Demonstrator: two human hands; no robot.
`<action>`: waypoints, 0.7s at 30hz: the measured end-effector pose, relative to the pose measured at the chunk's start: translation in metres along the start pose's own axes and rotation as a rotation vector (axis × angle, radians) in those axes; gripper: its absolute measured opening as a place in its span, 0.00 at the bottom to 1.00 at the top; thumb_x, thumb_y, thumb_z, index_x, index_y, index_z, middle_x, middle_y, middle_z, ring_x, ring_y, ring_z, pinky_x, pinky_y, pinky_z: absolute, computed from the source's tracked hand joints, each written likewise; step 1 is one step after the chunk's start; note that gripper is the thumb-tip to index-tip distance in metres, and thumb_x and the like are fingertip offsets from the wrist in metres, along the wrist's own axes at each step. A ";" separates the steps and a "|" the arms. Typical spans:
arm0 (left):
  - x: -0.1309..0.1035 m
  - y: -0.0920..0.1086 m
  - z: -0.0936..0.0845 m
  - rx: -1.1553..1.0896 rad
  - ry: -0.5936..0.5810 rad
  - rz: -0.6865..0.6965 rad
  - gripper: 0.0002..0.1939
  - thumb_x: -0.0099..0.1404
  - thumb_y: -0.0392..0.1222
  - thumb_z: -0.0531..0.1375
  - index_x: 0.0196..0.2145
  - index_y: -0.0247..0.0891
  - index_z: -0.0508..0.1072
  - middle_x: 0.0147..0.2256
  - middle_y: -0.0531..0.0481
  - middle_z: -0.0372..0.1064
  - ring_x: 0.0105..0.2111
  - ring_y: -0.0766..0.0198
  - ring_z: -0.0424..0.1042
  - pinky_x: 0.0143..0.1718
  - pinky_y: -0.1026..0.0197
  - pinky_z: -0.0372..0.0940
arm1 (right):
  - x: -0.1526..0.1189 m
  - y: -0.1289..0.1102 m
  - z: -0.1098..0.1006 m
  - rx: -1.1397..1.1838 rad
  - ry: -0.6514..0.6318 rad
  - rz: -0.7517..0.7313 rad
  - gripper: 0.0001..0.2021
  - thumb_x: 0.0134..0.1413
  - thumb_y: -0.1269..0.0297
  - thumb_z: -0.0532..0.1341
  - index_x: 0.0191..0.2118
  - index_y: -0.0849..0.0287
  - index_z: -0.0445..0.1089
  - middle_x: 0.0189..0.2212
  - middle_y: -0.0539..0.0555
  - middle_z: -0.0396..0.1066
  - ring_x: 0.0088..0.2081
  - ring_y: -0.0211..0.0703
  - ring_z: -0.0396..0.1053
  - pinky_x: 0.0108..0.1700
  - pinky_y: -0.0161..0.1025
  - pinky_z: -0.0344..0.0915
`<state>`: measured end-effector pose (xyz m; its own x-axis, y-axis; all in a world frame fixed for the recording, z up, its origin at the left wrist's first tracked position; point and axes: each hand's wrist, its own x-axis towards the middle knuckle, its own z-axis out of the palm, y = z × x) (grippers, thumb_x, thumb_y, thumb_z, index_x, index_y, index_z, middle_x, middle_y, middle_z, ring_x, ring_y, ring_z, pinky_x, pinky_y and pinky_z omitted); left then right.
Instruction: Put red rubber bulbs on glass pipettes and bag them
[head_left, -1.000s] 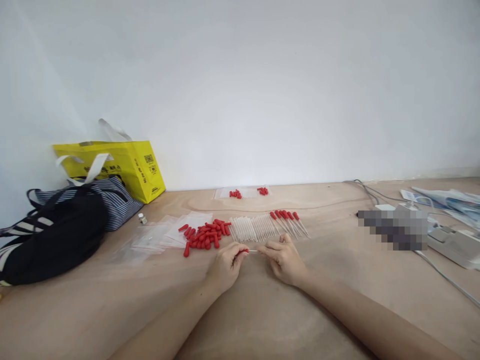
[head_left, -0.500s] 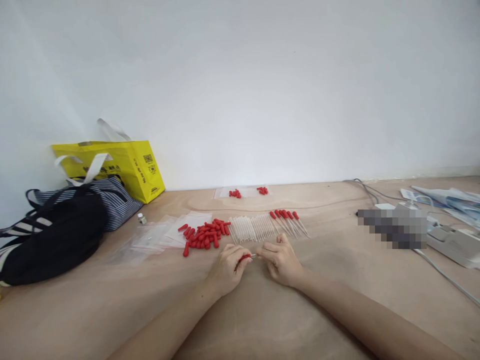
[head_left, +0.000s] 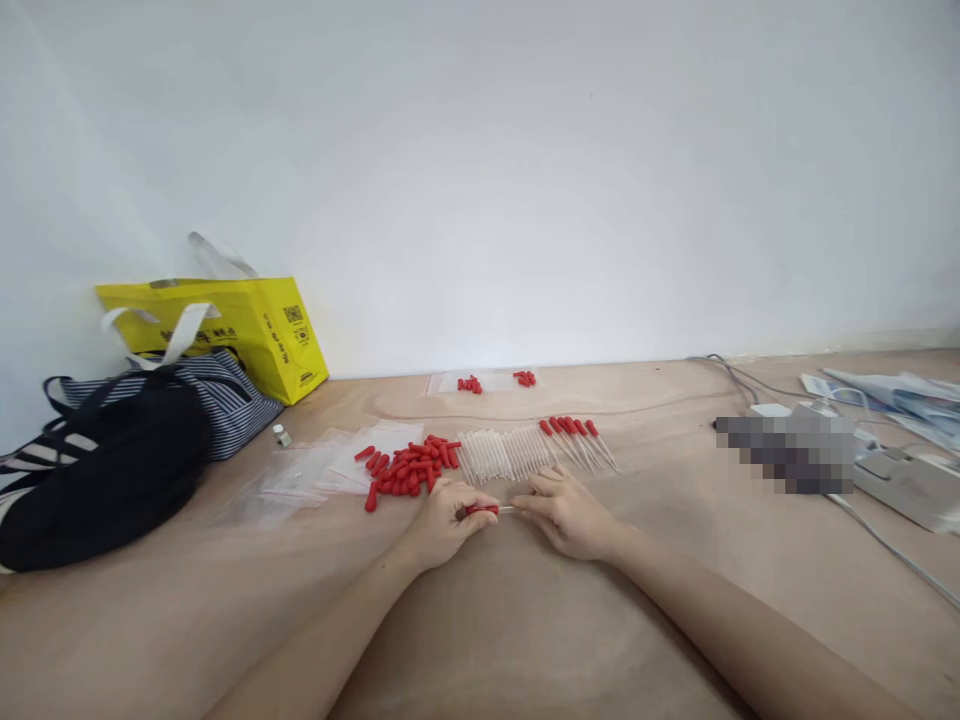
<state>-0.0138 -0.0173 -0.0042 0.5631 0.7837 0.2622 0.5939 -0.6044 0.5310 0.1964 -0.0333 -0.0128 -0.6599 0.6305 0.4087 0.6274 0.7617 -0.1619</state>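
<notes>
My left hand [head_left: 442, 522] pinches a red rubber dropper bulb [head_left: 482, 509] between thumb and fingers. From the bulb's open end a thin pale dropper tube [head_left: 505, 509] runs into my right hand [head_left: 566, 512], whose fingers are closed on it. How deep the tube sits in the bulb is hidden. Beyond my left hand lies a pile of loose red bulbs [head_left: 409, 468]. Straight ahead is a row of bare dropper tubes [head_left: 502, 453]. To its right lie several droppers with red bulbs on their ends [head_left: 574, 430], tips pointing towards me.
Clear plastic bags [head_left: 315, 478] lie left of the bulbs, with a small vial [head_left: 281, 436] near them. Another bag with bulbs and tubes [head_left: 491, 382] is by the wall. Black bag [head_left: 150, 470] and yellow bag [head_left: 296, 345] stand left; a power strip [head_left: 911, 485] and cables lie right.
My left hand has shifted slightly left and turned, so more of the red bulb shows. The fingers of my right hand have lowered and closed more along the tube.
</notes>
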 end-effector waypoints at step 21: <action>0.001 -0.026 -0.009 0.695 0.435 -0.334 0.11 0.54 0.44 0.56 0.36 0.40 0.70 0.39 0.45 0.65 0.41 0.53 0.59 0.43 0.48 0.47 | 0.008 0.060 0.014 -0.300 0.222 0.975 0.10 0.51 0.64 0.51 0.33 0.59 0.68 0.39 0.58 0.69 0.45 0.51 0.60 0.42 0.46 0.46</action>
<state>-0.0341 0.0004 -0.0110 0.1137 0.8343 0.5394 0.9828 -0.1742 0.0621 0.2226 0.0194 -0.0317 0.2597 0.8871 0.3815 0.9443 -0.1506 -0.2927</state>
